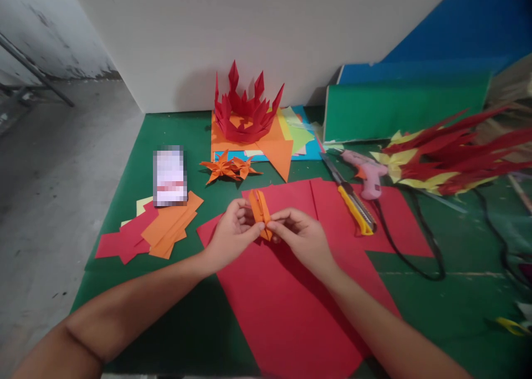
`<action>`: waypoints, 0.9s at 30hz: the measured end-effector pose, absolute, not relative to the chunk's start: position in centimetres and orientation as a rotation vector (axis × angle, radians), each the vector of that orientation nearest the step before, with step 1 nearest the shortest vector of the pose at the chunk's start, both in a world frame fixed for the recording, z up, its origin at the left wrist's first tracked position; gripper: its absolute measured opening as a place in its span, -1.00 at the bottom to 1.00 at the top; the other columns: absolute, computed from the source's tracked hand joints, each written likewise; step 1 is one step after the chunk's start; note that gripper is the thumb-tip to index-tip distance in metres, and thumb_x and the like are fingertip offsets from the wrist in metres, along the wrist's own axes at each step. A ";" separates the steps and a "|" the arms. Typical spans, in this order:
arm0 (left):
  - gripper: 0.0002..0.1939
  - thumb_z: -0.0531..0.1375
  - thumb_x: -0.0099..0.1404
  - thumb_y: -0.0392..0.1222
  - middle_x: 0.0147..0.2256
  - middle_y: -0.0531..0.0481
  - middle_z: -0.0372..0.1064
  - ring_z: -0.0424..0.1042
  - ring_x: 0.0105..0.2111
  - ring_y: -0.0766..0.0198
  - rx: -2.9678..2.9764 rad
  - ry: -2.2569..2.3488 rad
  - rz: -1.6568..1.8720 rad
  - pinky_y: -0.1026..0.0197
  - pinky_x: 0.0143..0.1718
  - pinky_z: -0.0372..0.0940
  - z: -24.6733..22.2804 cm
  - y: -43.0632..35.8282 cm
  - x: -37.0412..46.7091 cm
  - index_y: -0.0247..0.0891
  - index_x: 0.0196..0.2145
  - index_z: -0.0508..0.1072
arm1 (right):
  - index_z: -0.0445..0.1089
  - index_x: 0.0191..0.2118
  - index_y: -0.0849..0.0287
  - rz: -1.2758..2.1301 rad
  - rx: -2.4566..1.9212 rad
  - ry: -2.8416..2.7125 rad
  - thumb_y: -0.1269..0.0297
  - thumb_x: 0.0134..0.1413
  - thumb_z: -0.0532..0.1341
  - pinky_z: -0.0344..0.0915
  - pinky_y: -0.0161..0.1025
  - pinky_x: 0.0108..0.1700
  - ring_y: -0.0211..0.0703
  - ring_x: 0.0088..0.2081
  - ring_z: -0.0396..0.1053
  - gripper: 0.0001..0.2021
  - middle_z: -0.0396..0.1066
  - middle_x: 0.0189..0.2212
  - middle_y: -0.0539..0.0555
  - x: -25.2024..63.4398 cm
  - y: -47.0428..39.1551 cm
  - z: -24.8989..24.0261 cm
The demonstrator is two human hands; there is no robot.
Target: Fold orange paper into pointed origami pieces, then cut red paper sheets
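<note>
A folded orange paper piece (260, 210) is held upright over the red paper sheets (286, 296). My left hand (235, 230) pinches it from the left, thumb at its lower part and fingers curled behind. On the other side, my right hand (300, 235) grips its lower right edge between thumb and fingers. Beyond my hands lie orange folded paper stars (224, 167). Behind them a red folded-paper crown shape (245, 118) stands on a stack of coloured paper (276, 152).
Orange and red paper strips (166, 229) lie at the left below a blurred-out phone-like object (170, 177). To the right are a yellow box cutter (357, 210), a pink glue gun (368, 174) with a black cord and red-yellow paper flowers (449, 152). A green board (403, 110) stands behind.
</note>
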State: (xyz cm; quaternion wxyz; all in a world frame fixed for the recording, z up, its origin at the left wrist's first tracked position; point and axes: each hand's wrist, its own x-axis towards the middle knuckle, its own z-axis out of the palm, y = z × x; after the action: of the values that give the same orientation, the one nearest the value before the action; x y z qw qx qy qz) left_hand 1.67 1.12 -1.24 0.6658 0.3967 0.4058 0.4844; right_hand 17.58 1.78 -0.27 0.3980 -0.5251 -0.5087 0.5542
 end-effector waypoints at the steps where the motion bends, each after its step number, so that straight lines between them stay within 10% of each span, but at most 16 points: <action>1: -0.62 0.31 0.13 -0.17 -0.29 0.00 0.36 0.42 -0.29 0.32 0.893 0.909 1.082 0.26 -0.28 0.33 -1.2 1.1 1.7 -0.23 -0.17 0.22 | 0.40 -0.43 0.14 1.387 -1.332 -1.282 0.02 -0.15 0.36 0.29 -0.27 -0.48 -0.29 -0.58 0.29 -0.71 0.36 -0.61 -0.05 17.6 1.8 -0.3; 27: -0.54 0.37 0.02 -0.07 -0.55 0.16 0.33 0.35 -0.57 0.41 0.843 1.029 1.045 0.30 -0.47 0.28 -0.2 1.0 1.4 -0.25 -0.22 0.25 | 0.32 -0.48 0.13 1.242 -1.328 -1.506 0.06 -0.03 0.28 0.26 -0.26 -0.46 -0.25 -0.54 0.28 -0.74 0.34 -0.59 -0.01 17.6 1.3 0.1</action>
State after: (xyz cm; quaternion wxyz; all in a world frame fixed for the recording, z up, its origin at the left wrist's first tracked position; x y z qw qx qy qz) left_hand 1.40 1.03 -0.18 0.6631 0.3729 0.4553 0.4625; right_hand 17.62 1.34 0.06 0.3805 -0.5203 -0.5899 0.4863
